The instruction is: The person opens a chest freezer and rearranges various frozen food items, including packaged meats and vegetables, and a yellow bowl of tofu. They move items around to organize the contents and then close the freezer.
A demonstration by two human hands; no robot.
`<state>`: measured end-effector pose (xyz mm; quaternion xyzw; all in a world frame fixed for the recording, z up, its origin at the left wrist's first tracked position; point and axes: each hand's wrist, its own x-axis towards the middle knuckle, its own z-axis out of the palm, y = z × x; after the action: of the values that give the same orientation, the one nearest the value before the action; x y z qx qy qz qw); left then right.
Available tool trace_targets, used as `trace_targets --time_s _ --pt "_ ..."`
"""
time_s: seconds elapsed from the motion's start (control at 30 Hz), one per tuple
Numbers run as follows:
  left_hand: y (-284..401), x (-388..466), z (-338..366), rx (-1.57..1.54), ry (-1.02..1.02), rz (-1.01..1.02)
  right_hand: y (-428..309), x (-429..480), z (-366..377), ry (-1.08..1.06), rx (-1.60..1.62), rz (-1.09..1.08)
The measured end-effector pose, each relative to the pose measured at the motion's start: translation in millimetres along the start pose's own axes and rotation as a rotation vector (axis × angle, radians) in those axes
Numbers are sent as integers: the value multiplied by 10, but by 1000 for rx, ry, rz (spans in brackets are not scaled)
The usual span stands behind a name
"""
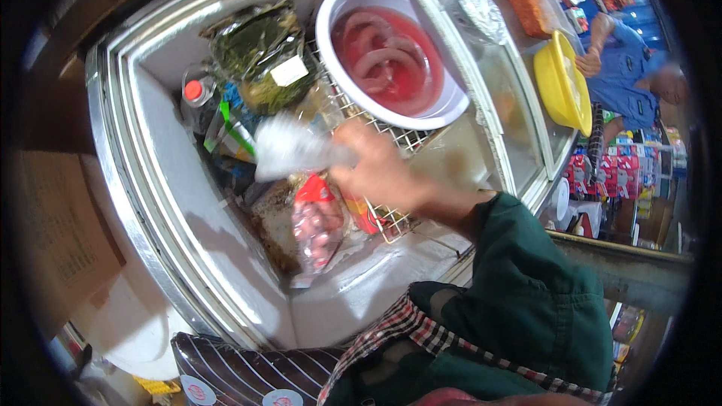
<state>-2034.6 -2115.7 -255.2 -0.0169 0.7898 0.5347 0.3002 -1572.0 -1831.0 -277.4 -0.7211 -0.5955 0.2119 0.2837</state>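
My right hand [375,166] reaches into an open chest freezer, fingers closed on a whitish plastic bag [293,146]; motion blur hides its contents. Below the hand lies a clear and red bag of pinkish round pieces [317,220]. Just beyond it, a white plastic basin [451,104] of red liquid with pale curved pieces sits on a wire rack [414,138]. Dark green leafy stuff in clear plastic [254,39] bears a white label. A clear bottle with a red cap [193,90] stands at the left wall. My left hand is out of view.
The freezer's metal rim [132,192] runs along the left. A sliding glass lid [502,84] covers the right part. On it are a yellow basin [544,84] and a container of orange food [527,3]. A person in blue [620,79] is at the right. A cardboard box [62,225] is at the left.
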Motion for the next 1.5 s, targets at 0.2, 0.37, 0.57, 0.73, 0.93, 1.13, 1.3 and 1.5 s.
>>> trace_targets --time_s 0.2,0.37,0.57,0.73,0.93,1.13,1.3,1.5 --pt "-124 19 140 35 -72 25 899 524 -1509 595 -260 85" --pt "-135 58 280 66 -128 62 1966 83 -2714 723 -794 447" --pt "-110 -22 372 111 -151 111 2458 -387 -3500 785 -952 761" --pt "-47 -97 461 170 -168 167 2444 -575 -3806 754 -1064 662" --pt "-22 -214 558 219 -169 212 2518 -717 -4348 853 -984 704" --pt "-6 -324 565 265 -151 279 2767 -754 -4757 581 -1061 865" --pt "189 -105 376 475 -196 485 3416 -970 -4884 212 -1231 849" --pt "116 133 383 253 -118 358 3750 -1248 -5354 58 -1227 839"
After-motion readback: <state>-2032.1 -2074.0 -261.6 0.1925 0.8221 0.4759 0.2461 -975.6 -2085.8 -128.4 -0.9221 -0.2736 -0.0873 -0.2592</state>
